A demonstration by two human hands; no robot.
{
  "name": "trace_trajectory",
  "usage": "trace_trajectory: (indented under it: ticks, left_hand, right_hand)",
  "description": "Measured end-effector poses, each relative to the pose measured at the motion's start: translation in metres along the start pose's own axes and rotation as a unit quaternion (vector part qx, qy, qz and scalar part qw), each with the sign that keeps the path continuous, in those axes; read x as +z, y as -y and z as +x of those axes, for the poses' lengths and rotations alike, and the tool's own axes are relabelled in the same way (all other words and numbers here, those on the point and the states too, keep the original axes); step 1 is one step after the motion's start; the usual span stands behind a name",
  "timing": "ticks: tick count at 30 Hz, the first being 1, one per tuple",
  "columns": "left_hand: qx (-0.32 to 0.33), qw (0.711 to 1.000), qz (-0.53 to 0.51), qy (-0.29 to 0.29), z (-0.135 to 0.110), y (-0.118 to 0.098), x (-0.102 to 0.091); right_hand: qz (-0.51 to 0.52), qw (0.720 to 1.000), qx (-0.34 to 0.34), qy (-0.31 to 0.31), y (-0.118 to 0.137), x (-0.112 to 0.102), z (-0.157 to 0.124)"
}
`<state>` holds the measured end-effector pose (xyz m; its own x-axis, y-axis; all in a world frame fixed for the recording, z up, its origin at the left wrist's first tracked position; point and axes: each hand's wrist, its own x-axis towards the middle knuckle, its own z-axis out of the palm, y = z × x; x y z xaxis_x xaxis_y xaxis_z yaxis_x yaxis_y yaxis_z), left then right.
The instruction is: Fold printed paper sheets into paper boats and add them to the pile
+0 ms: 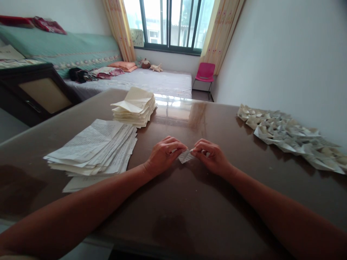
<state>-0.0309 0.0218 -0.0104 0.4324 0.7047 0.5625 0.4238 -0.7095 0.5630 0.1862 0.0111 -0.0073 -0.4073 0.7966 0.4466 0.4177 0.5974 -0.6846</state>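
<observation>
My left hand and my right hand meet at the middle of the brown table. Both pinch a small folded piece of printed paper between their fingertips, low over the tabletop. The fingers of each hand are curled closed on the paper. A stack of flat printed sheets lies to the left of my left hand. Behind it sits a pile of folded pale sheets. Many finished folded paper shapes are spread at the table's right.
Beyond the table stands a bed with a pale cover and clothes on it. A pink chair stands by the window. A dark cabinet is at the left. A white wall runs along the right.
</observation>
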Motion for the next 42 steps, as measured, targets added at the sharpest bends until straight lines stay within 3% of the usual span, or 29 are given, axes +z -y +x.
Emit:
trace_trajectory:
  ticks: [9,15,22,31,36,42]
  left_hand:
    - [-0.167,0.978,-0.105,-0.068,0.007,0.01,-0.002]
    - [-0.195,0.975,-0.101,-0.034,0.008,0.025,-0.002]
    - [-0.158,0.984,0.06,0.049,0.008,0.029,-0.006]
    - [0.006,0.988,0.075,0.133,0.0,0.003,-0.006]
    - [-0.004,0.99,0.074,0.123,-0.001,0.007,-0.004]
    - [-0.039,0.988,0.046,0.141,0.0,0.02,-0.005]
  right_hand:
    - [0.103,0.988,0.094,-0.063,-0.016,0.001,0.002]
    - [0.162,0.975,0.138,-0.055,-0.028,-0.003,0.003]
    - [0.106,0.982,0.154,-0.014,-0.042,-0.016,0.004]
    - [-0.056,0.996,0.071,-0.015,-0.012,-0.005,0.0]
    - [-0.131,0.991,0.035,-0.023,-0.005,-0.003,-0.002]
    - [-0.223,0.973,0.031,0.05,-0.002,-0.014,0.001]
